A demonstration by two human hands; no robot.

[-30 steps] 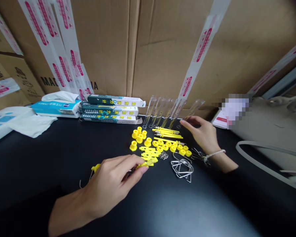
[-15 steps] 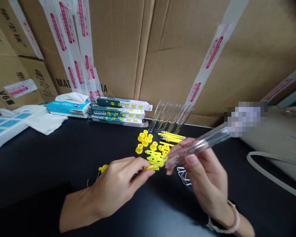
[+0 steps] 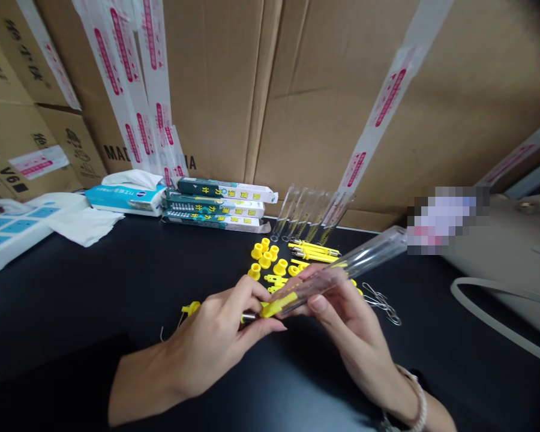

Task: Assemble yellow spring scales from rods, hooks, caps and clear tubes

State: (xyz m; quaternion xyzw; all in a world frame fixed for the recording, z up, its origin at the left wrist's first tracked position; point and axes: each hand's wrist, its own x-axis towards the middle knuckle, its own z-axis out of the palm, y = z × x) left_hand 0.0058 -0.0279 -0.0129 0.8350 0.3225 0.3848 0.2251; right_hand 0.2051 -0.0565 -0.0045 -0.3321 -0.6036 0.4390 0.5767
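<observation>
My left hand (image 3: pixel 202 342) is closed on a yellow plastic insert (image 3: pixel 274 306) with a short metal cylinder behind it, its rear end hidden by my fingers. In my right hand (image 3: pixel 357 330) a clear plastic tube (image 3: pixel 371 255) slants up to the right, gripped near its lower end. The insert's front part appears inside the tube mouth. Beside my left hand is a yellow piece with a thin wire (image 3: pixel 190 308). Beyond the hands lie yellow flanged caps (image 3: pixel 265 259), flat yellow pieces (image 3: pixel 275 279) and yellow rods with metal ends (image 3: pixel 317 252).
Several clear tubes (image 3: pixel 315 210) lean against the cardboard box (image 3: pixel 319 108) at the back. Left of them are stacked slim cartons (image 3: pixel 216 207), a tissue pack (image 3: pixel 126 197) and a power strip (image 3: pixel 18 231). Bent wire hooks (image 3: pixel 382 305) lie right of my right hand.
My right hand has moved left and slightly down with the tube, bringing its mouth over the yellow insert in my left hand. The wire hooks now show to the right.
</observation>
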